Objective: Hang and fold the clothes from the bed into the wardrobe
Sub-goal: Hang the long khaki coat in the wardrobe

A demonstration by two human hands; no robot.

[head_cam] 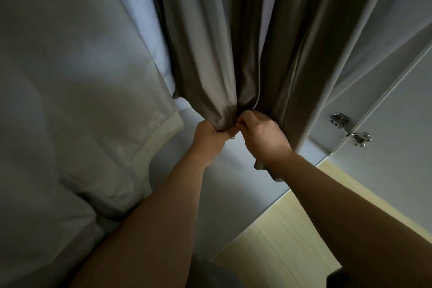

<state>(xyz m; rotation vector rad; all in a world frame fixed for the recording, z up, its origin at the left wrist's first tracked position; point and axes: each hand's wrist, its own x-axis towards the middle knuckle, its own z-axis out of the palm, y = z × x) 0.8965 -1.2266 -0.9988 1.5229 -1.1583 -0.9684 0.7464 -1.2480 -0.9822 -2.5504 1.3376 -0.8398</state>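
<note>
Hanging down from 12 o'clock inside the wardrobe, the long taupe fabric garment (pixel 233 42) ends at both hands. There the left hand (pixel 210 134) clamps its bunched hem, and the right hand (pixel 259 133), touching it at 3 o'clock, pinches the seam edge with curled fingers.

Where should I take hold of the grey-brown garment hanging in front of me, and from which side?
Grip the grey-brown garment at its bottom hem, coming from below. It hangs in long vertical folds with the hem as its free edge, where the left hand and right hand pinch it either side of the central seam. The white garment crowds its left side.
</note>
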